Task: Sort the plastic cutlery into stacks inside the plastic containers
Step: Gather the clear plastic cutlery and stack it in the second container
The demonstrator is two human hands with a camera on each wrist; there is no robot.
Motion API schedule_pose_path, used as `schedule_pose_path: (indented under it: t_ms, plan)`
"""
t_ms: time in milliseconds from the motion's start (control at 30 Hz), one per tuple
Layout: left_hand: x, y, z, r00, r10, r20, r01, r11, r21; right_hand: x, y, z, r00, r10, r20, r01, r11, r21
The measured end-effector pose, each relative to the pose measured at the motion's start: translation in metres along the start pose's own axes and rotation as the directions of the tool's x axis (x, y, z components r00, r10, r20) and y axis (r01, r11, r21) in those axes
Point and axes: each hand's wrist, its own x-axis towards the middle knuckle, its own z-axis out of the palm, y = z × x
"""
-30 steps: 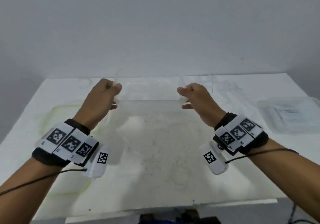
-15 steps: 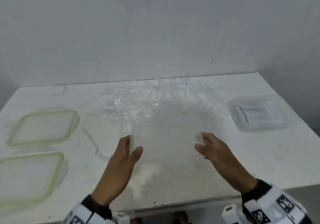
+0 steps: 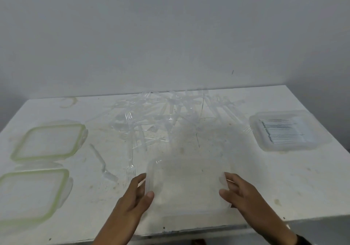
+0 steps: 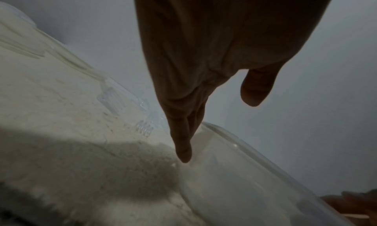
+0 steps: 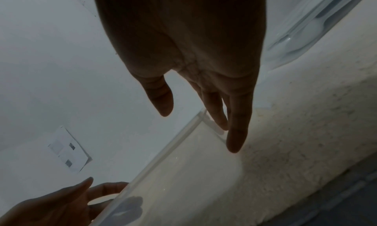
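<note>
A clear plastic container (image 3: 189, 184) stands on the white table at the front edge, between my hands. My left hand (image 3: 144, 186) lies along its left wall with straight fingers outside and the thumb above the rim. In the same way, my right hand (image 3: 225, 185) flanks the right wall. The wrist views show the left hand (image 4: 218, 132) and the right hand (image 5: 197, 132) with straight fingers against the container (image 4: 244, 189) and thumbs apart from the rim. A pile of clear cutlery (image 3: 161, 115) lies at the back. A clear fork (image 3: 130, 169) lies just left of the container.
At the right sits a second clear container (image 3: 284, 131) with cutlery stacked inside. Two green-rimmed lids (image 3: 49, 140) (image 3: 32, 197) lie at the left. Another clear utensil (image 3: 104, 165) lies between lids and fork. The table's front edge (image 3: 189, 229) is close below the container.
Both hands brought the container down from in front of the view to the table's front edge. Their curled grip has loosened to straight fingers along its walls.
</note>
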Motion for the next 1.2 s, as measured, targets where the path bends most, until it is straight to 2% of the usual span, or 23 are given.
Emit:
schedule_pose_path:
  t_ms: [400, 633, 733, 800, 867, 933, 1033, 1200]
  plan:
    - [0.012, -0.004, -0.012, 0.996, 0.088, -0.013, -0.087, 0.995, 0.056, 0.022, -0.004, 0.001, 0.993, -0.070, -0.097, 0.055, 0.986, -0.155]
    - [0.022, -0.005, -0.024, 0.989, 0.148, 0.014, -0.149, 0.987, 0.066, 0.031, -0.018, -0.008, 0.994, -0.060, -0.093, 0.057, 0.998, -0.036]
    - [0.033, -0.020, -0.045, 0.977, 0.204, -0.067, -0.188, 0.964, 0.188, 0.046, -0.018, -0.023, 0.968, -0.124, -0.218, 0.103, 0.989, -0.105]
    - [0.043, -0.033, -0.072, 0.937, 0.310, -0.159, -0.229, 0.893, 0.388, 0.061, -0.017, -0.038, 0.927, -0.196, -0.319, 0.102, 0.952, -0.289]
    - [0.053, -0.041, -0.102, 0.899, 0.401, -0.177, -0.216, 0.756, 0.618, 0.075, -0.017, -0.050, 0.925, -0.210, -0.316, 0.043, 0.886, -0.462]
    - [0.063, -0.046, -0.131, 0.919, 0.363, -0.155, -0.109, 0.610, 0.785, 0.091, -0.016, -0.056, 0.948, -0.176, -0.265, -0.011, 0.815, -0.580]
    - [0.077, -0.052, -0.156, 0.952, 0.272, -0.142, 0.000, 0.464, 0.886, 0.109, -0.016, -0.052, 0.959, -0.152, -0.238, -0.058, 0.719, -0.692]
    - [0.098, -0.064, -0.172, 0.946, 0.324, 0.014, -0.104, 0.261, 0.960, 0.125, -0.022, -0.037, 0.958, -0.174, -0.228, -0.069, 0.632, -0.772]
